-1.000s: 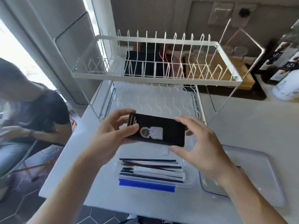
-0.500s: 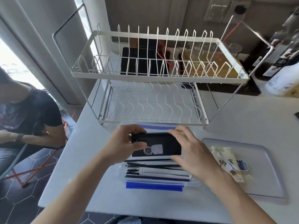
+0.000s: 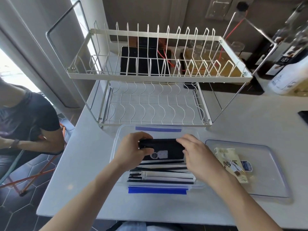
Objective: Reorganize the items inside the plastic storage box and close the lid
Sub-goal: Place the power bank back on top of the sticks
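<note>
A clear plastic storage box (image 3: pixel 116 139) with blue clips sits on the white table in front of me. Both hands hold a flat black packet (image 3: pixel 164 150) with a white label, standing on edge inside the box. My left hand (image 3: pixel 133 149) grips its left end, my right hand (image 3: pixel 198 157) pinches its right end. Several more flat black and white packets (image 3: pixel 160 175) stand in a row in the box's near half. The clear lid (image 3: pixel 270 165) lies flat to the right of the box, with a cream packet (image 3: pixel 230 161) lying on it.
A white wire dish rack (image 3: pixel 156 75) stands just behind the box. A white bottle (image 3: pixel 288 80) and dark packages are at the back right. Another person (image 3: pixel 25 122) sits at the left beside the table. A dark object (image 3: pixel 304 116) lies at the right edge.
Both hands have lowered the black packet from above the box down into it, behind the row of packets. The view has tilted and the lid with its cream packet has come into sight.
</note>
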